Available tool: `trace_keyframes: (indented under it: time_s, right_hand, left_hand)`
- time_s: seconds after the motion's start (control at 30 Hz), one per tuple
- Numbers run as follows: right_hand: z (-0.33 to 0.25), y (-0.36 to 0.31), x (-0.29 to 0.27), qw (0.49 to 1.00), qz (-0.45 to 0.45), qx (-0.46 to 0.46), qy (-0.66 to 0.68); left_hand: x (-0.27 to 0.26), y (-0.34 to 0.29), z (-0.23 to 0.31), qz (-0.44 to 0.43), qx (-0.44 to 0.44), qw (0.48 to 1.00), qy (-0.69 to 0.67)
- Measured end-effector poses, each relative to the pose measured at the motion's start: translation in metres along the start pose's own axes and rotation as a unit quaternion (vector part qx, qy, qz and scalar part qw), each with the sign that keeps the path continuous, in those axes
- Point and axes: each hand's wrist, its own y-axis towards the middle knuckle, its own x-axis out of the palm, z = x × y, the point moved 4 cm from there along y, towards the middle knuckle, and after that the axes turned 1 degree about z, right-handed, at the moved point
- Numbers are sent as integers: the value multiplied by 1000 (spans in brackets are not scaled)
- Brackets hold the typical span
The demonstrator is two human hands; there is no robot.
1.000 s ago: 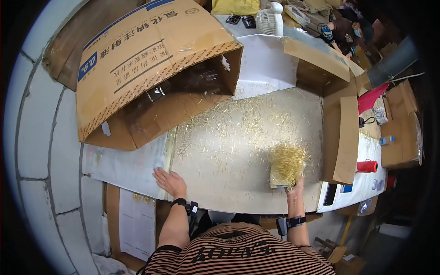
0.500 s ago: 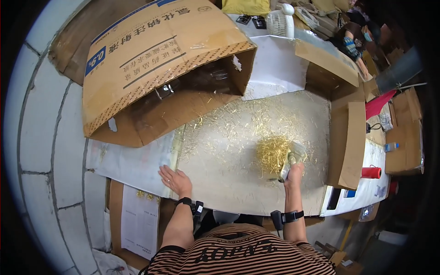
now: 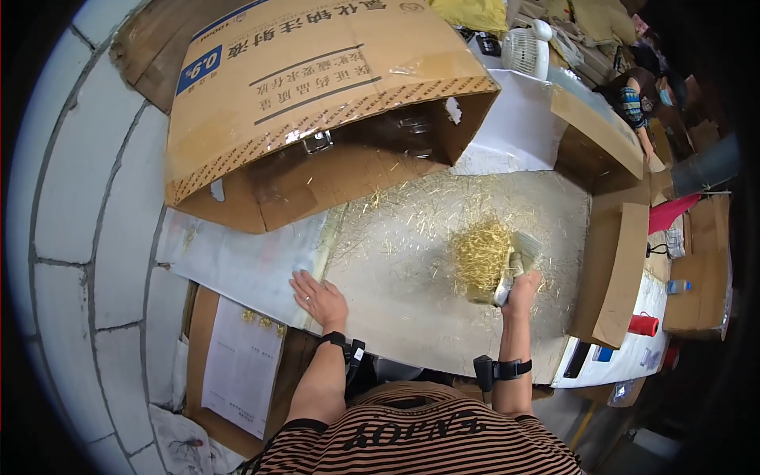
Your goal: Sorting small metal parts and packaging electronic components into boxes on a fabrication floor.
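My right hand [image 3: 522, 290] is closed round what looks like a flat brush [image 3: 526, 252] with pale bristles. The brush is pressed against the right side of a loose heap of thin golden metal pieces [image 3: 481, 255] on the grey tabletop [image 3: 412, 309]. Part of its handle is hidden by my fingers. More golden pieces [image 3: 396, 204] are scattered over the far part of the tabletop. My left hand [image 3: 323, 301] lies flat with fingers spread near the front edge, beside a pale sheet [image 3: 245, 249], and holds nothing.
A large cardboard box [image 3: 317, 95] with its open side toward me stands at the far left, with clear plastic items inside. Cardboard walls [image 3: 613, 277] bound the right side. A white fan [image 3: 526, 52], a red spool [image 3: 643, 324] and another person [image 3: 633, 103] are beyond.
The whole view has shifted a little. My right hand, the brush and the golden heap have moved slightly away from me over the tabletop. My left hand stays in place.
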Motion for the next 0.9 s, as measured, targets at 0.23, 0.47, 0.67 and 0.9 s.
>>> trace_keyframes:
  time_s: [0.23,0.47,0.67,0.9]
  right_hand:
    - [15,11,5,994,-35,-8,-104]
    - [-12,-2,6,992,-70,-2,-109]
    - [-36,13,-27,977,-25,-89,-193]
    - [-57,64,-67,968,63,-139,-198]
  left_hand:
    - [2,1,3,-9,9,1000,-10]
    - [2,-1,1,-19,0,1000,-12]
    - [2,-1,1,-16,10,1000,-12]
    - [2,-1,-2,-19,0,1000,-11]
